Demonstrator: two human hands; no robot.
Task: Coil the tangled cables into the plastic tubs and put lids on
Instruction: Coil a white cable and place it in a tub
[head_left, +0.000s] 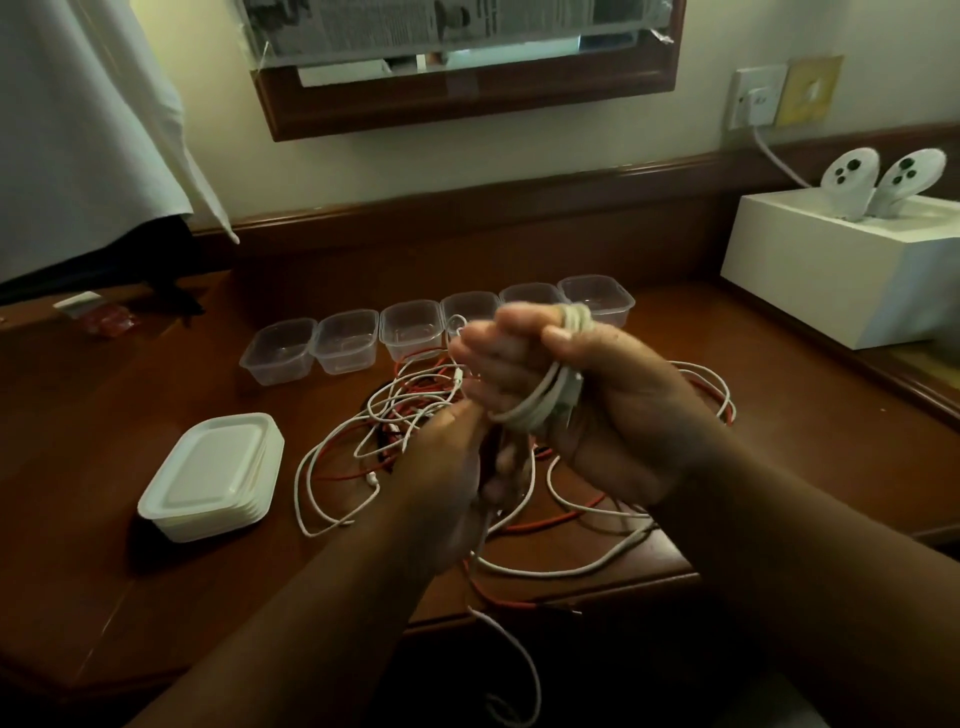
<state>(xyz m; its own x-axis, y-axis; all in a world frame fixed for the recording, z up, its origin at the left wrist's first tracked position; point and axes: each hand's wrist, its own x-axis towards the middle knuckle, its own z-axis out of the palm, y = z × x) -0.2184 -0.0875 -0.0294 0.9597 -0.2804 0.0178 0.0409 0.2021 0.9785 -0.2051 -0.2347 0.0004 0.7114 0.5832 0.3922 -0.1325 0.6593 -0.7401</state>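
A white cable (540, 402) is wound in loops around my right hand (597, 400), which grips the coil, raised above the desk. Just below it my left hand (457, 467) pinches the loose run of the same white cable. Beneath both hands a tangle of white and red cables (363, 441) sprawls on the wooden desk (104, 467); one white end hangs over the front edge. Several clear plastic tubs (345, 340) stand in a row behind the tangle, all without lids. A stack of white lids (213, 475) lies at the left.
A white box (831, 275) holding two white controllers (883, 182) stands at the back right, with a plug and cord in the wall socket (756, 96). White cloth (88, 130) hangs at the back left above small red items (109, 319). A framed mirror (467, 62) is on the wall.
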